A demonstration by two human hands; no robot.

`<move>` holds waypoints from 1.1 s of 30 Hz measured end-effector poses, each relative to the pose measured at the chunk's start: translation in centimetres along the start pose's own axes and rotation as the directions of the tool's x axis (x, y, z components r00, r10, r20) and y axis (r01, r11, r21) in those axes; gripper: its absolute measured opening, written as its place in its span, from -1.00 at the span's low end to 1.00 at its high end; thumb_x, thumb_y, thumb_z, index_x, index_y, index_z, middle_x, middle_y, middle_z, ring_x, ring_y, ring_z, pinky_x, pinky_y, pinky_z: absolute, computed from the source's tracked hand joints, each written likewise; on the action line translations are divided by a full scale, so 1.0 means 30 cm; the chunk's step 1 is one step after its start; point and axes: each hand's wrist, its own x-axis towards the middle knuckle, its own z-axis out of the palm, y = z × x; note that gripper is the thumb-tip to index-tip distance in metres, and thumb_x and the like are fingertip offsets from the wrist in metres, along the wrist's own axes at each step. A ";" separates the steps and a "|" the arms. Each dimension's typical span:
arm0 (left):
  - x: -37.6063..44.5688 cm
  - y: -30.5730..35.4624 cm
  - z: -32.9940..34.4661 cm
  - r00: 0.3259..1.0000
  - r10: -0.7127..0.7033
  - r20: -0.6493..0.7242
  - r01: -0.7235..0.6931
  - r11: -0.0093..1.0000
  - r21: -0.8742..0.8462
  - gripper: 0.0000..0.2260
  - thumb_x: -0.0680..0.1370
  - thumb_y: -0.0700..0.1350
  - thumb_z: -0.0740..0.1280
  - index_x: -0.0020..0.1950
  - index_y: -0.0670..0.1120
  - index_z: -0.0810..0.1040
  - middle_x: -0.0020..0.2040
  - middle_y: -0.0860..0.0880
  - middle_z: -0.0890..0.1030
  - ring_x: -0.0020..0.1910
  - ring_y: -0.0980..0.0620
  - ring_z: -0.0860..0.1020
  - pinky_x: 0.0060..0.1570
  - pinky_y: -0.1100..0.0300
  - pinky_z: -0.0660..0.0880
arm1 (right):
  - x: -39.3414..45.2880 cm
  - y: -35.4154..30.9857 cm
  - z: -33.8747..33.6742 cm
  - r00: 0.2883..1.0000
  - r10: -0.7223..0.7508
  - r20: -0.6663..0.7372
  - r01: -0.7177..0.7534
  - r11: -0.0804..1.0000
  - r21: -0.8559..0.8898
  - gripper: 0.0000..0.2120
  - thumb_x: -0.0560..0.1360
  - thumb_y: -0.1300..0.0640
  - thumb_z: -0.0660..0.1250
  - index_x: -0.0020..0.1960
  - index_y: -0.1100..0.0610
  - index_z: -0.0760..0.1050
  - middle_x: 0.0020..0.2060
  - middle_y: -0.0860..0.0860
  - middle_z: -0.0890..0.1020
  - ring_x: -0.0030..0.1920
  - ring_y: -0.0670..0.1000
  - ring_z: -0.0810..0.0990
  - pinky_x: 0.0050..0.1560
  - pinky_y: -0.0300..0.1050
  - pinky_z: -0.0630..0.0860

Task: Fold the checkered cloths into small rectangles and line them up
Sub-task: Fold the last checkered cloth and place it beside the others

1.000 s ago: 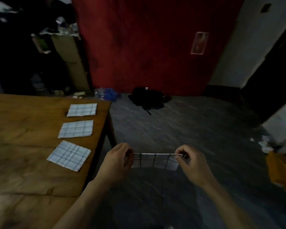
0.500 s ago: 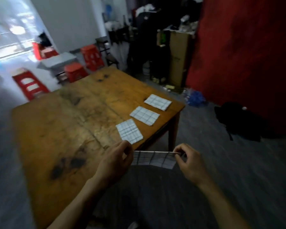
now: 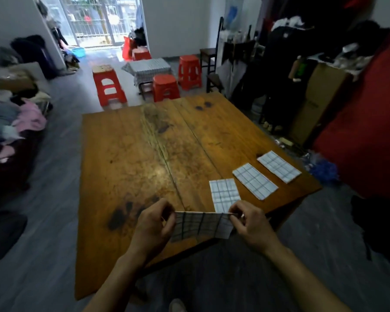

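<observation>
A folded checkered cloth (image 3: pixel 203 225) hangs stretched between my hands just above the near edge of the wooden table (image 3: pixel 144 158). My left hand (image 3: pixel 152 228) pinches its left top corner and my right hand (image 3: pixel 251 224) pinches its right top corner. Three folded checkered cloths lie in a row near the table's right edge: the nearest one (image 3: pixel 224 193) partly behind my right hand, the middle one (image 3: pixel 254 181) beyond it, and the farthest one (image 3: pixel 279 166) close to the far right corner.
Red plastic stools (image 3: pixel 109 85) and a small covered table (image 3: pixel 148 68) stand beyond the wooden table. A heap of clothes (image 3: pixel 14 122) lies at the left. A cardboard box (image 3: pixel 318 102) and a red curtain (image 3: pixel 365 131) stand at the right.
My view has swung left, from the floor and red curtain to the whole table. The cloth held between my hands now hangs over the table's near edge beside the row.
</observation>
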 end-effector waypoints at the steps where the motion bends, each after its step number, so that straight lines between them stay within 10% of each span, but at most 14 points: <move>1: 0.023 -0.029 -0.003 1.000 -0.020 -0.005 0.020 1.000 -0.010 -0.84 0.52 -0.20 0.37 -0.13 0.03 0.46 -0.21 0.14 0.55 -0.22 0.17 0.55 -0.28 0.15 0.57 | 0.040 -0.007 0.014 1.000 -0.010 0.025 0.011 1.000 -0.020 -0.92 0.50 0.17 0.37 -0.08 0.02 0.49 -0.15 -0.12 0.55 -0.11 -0.15 0.54 -0.08 -0.10 0.57; 13: 0.164 -0.289 -0.026 0.975 -0.222 0.000 0.220 0.970 -0.107 -0.93 0.56 -0.15 0.35 -0.10 0.00 0.49 -0.20 0.10 0.57 -0.20 0.17 0.56 -0.26 0.15 0.57 | 0.362 -0.008 0.158 0.989 -0.040 0.143 0.043 0.999 -0.015 -0.93 0.54 0.14 0.35 -0.07 -0.02 0.50 -0.18 -0.18 0.56 -0.11 -0.22 0.53 -0.10 -0.45 0.43; 33: 0.485 -0.434 0.170 0.871 -0.486 0.076 0.474 0.870 0.135 -0.72 0.53 -0.10 0.40 0.23 -0.04 0.52 0.09 0.02 0.59 0.02 0.08 0.55 0.03 0.18 0.55 | 0.627 0.220 0.287 0.969 0.069 0.238 -0.057 0.997 -0.057 -0.86 0.51 0.12 0.37 0.05 -0.02 0.50 -0.03 -0.11 0.51 -0.01 -0.14 0.49 -0.01 -0.21 0.52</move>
